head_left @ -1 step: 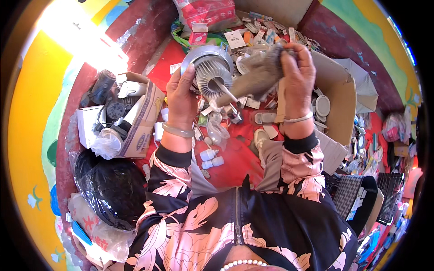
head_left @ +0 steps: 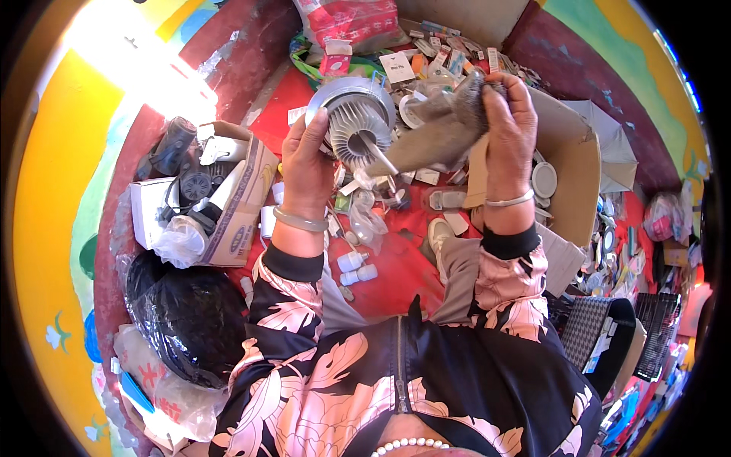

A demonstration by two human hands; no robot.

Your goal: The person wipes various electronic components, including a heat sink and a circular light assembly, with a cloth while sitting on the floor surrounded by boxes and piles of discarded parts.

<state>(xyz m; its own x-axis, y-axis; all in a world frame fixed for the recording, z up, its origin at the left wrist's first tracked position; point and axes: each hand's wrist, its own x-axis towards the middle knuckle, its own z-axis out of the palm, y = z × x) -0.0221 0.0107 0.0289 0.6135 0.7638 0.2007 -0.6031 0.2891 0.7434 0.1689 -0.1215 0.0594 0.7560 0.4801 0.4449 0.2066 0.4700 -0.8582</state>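
Observation:
My left hand [head_left: 306, 156] grips the rim of a round silver downlight [head_left: 359, 131], thumb in front. Its ring of metal fins is turned up, and a pale cable sticks out of the centre toward the lower right. Pinched in the fingers of my right hand [head_left: 509, 126] is a grey-brown cloth [head_left: 430, 145]. The cloth's long end trails left, close to the fins and cable; whether it touches them I cannot tell. Below the hands, white bulbs [head_left: 358, 268] lie on a red cloth [head_left: 400, 286] near my feet.
An open cardboard box [head_left: 240, 202] with black and white fittings stands on the left, above a black plastic bag [head_left: 186, 316]. A larger cardboard box [head_left: 571, 164] stands on the right. Small packaged goods [head_left: 449, 57] are heaped at the back, beside a pink-red bag [head_left: 350, 23].
My right hand has shifted slightly right, and the loose end of the cloth has swung with it. My left hand and the downlight have hardly moved.

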